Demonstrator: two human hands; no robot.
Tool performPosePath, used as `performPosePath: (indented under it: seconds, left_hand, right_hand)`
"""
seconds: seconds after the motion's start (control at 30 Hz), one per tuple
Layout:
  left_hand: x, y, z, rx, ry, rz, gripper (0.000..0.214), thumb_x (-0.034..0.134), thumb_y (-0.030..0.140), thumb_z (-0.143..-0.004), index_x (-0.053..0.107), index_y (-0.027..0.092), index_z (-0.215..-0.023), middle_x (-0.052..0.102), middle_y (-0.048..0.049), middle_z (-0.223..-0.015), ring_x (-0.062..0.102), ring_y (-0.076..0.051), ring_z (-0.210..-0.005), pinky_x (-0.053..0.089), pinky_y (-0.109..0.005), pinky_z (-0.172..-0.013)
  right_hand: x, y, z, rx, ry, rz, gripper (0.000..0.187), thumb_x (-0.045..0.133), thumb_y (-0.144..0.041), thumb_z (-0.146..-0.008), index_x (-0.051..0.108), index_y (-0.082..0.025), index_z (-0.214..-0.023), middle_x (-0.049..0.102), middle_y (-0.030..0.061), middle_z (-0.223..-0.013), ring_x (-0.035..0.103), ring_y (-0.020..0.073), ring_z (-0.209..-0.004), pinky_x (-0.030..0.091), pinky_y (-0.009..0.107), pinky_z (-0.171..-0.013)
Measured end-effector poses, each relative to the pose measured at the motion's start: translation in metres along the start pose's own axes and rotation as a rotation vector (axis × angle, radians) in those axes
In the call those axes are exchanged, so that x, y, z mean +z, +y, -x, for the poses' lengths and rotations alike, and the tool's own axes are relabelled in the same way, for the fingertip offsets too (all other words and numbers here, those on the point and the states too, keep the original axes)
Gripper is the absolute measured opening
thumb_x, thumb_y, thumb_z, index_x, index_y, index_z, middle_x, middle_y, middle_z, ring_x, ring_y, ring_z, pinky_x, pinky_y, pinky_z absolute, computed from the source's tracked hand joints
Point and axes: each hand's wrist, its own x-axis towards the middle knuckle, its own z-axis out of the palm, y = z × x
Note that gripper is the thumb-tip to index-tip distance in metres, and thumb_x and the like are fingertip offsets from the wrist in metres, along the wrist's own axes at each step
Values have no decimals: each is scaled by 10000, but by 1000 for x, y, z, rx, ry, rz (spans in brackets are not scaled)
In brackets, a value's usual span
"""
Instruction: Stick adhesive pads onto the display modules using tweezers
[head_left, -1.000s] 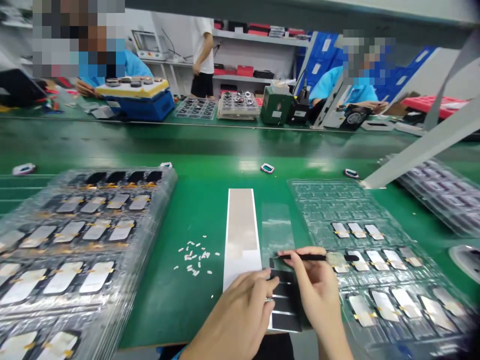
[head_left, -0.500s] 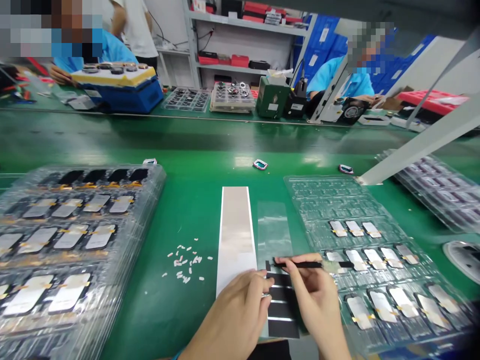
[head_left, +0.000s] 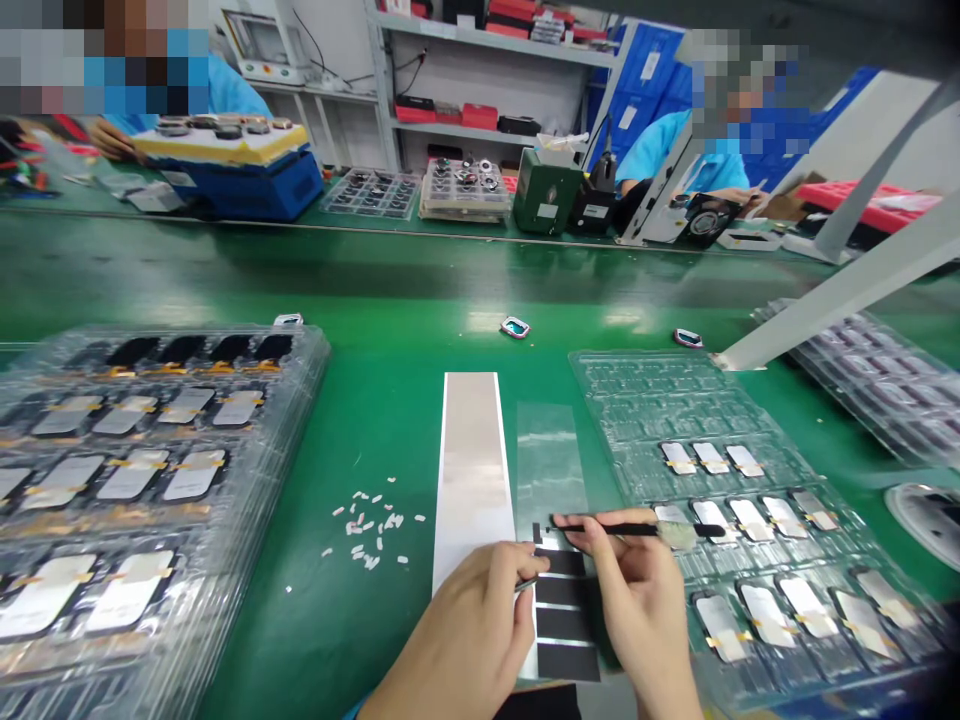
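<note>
My right hand (head_left: 637,600) grips a slim black tool (head_left: 619,529), whose tip reaches left above the top of a row of black strips (head_left: 562,620). A pale film piece (head_left: 679,536) clings near the tool's right end, over a clear tray. My left hand (head_left: 465,630) rests beside the strips, its fingers pinching a small silver item (head_left: 526,585). Left of that hand lies a long silver-white strip (head_left: 472,470), and a clear film sheet (head_left: 551,460) sits above the black strips. Several tiny white bits (head_left: 371,525) are scattered on the green bench.
Stacked clear trays (head_left: 300,400) of flat gold-tabbed parts fill the left, and another clear tray (head_left: 652,420) holds similar parts at right. A grey strut (head_left: 847,290) crosses the upper right. Co-workers in blue sit across the green belt.
The view has tilted slightly, shifting the scene left and up. My left fingers have shifted, showing the silver item more clearly, and the pale piece on the black tool stands out more.
</note>
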Motion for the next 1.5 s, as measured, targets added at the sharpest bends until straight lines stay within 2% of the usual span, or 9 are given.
performPosePath:
  seconds: [0.2,0.37,0.5,0.63,0.8,0.9,1.07,1.33,1.5]
  left_hand:
    - [-7,4,0,-177,130,371,47,415,221,-1003,460,236,-1000,750,-90,-1061,727,-186,-918,554,-298,-835]
    - [-16,6,0,-265,221,467,54,551,252,-941,586,211,-941,771,-35,-856,681,-137,-670,527,-218,-657]
    - [-20,6,0,-217,218,488,138,574,244,-933,676,200,-1015,770,-13,-796,670,-123,-638,539,-195,-643]
    - [-19,5,2,-167,233,469,240,537,213,-952,693,218,-1134,760,6,-785,673,-114,-643,545,-182,-642]
    - [-18,4,2,-91,323,303,170,586,189,-909,748,196,-960,710,24,-664,644,-114,-600,519,-174,-625]
    - [-18,4,2,-64,357,262,207,569,189,-923,757,205,-1006,708,18,-693,648,-113,-608,521,-169,-632]
    - [-19,5,1,-56,349,274,308,515,176,-959,697,221,-1203,735,-21,-920,682,-126,-756,547,-194,-764]
    - [-17,1,1,-50,279,200,456,441,165,-981,523,252,-1421,690,-31,-966,651,-142,-774,553,-226,-763]
    - [-17,4,3,-78,216,164,507,387,175,-1013,395,260,-1513,664,-68,-1101,645,-184,-1014,524,-283,-925]
  right_hand:
    - [-1,-13,0,-48,31,-102,208,719,-339,-886,575,-197,-936,737,64,-861,764,248,-823,653,319,-745]
    - [8,-38,13,-265,-54,-264,62,593,-163,-957,570,-220,-957,724,46,-867,764,250,-829,666,345,-689]
    - [21,-53,23,-414,-121,-297,167,535,-66,-954,558,-226,-995,721,49,-878,759,233,-860,670,356,-708]
    - [32,-59,27,-462,-151,-317,202,508,-40,-953,541,-228,-1019,728,52,-895,755,223,-877,669,359,-718]
    - [41,-63,31,-468,-127,-316,196,511,-40,-951,542,-225,-1009,729,49,-902,751,214,-896,664,358,-757]
    - [43,-62,32,-487,-148,-299,204,493,-29,-955,533,-220,-1016,728,47,-910,745,197,-924,658,320,-774]
    - [47,-61,34,-492,-129,-301,210,477,-20,-961,519,-217,-1021,723,39,-924,739,173,-942,648,289,-812]
    - [53,-56,34,-543,-108,-267,229,482,-1,-947,517,-210,-1033,721,46,-953,738,184,-955,649,302,-819]
    - [55,-51,35,-537,-92,-247,242,481,5,-943,518,-216,-1034,719,40,-965,728,169,-986,639,289,-843]
